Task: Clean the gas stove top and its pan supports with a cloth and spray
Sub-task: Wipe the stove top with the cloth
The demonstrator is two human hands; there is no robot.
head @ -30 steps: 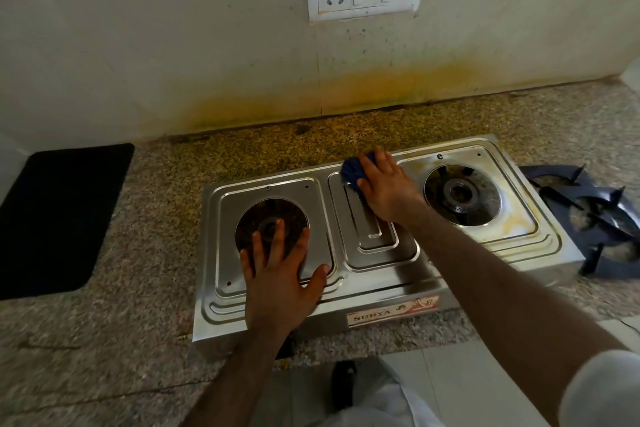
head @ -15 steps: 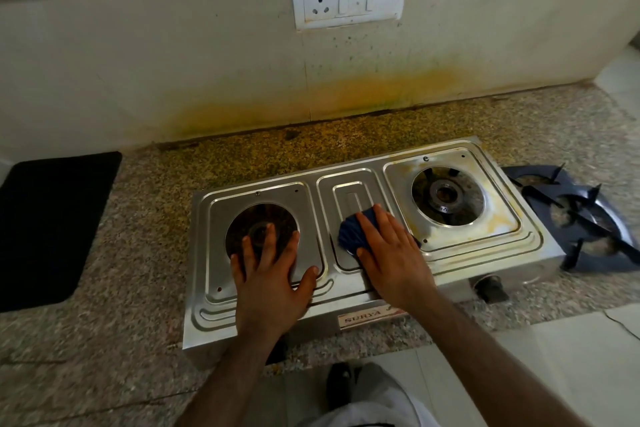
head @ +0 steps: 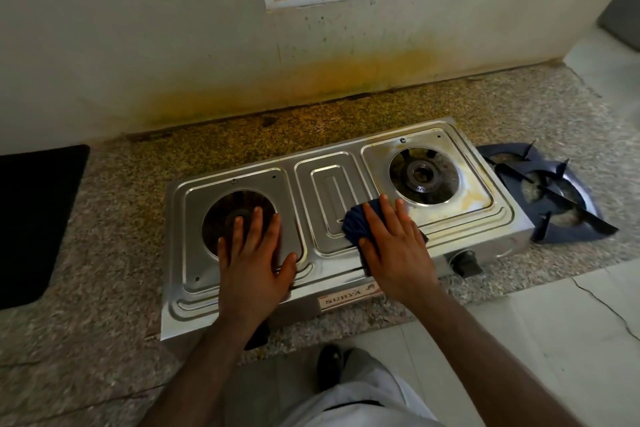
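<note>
Wiping the steel two-burner gas stove top (head: 242, 180)
Right hand (head: 394, 250) presses the dark blue cloth (head: 356, 218), grip flat; left hand (head: 254, 260) braces, grip spread. Likely next: the yellow-stained right panel (head: 474, 198).

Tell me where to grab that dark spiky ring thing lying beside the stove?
Probably grip the pan support by its outer ring on the right, coming from above. Its prongs stick up toward the middle, and the stove crowds its left side, so the right rim is freest.

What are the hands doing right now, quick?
Left hand: open, resting flat on the stove top.
Right hand: open, straight fingers pressing the blue cloth onto it.
</note>
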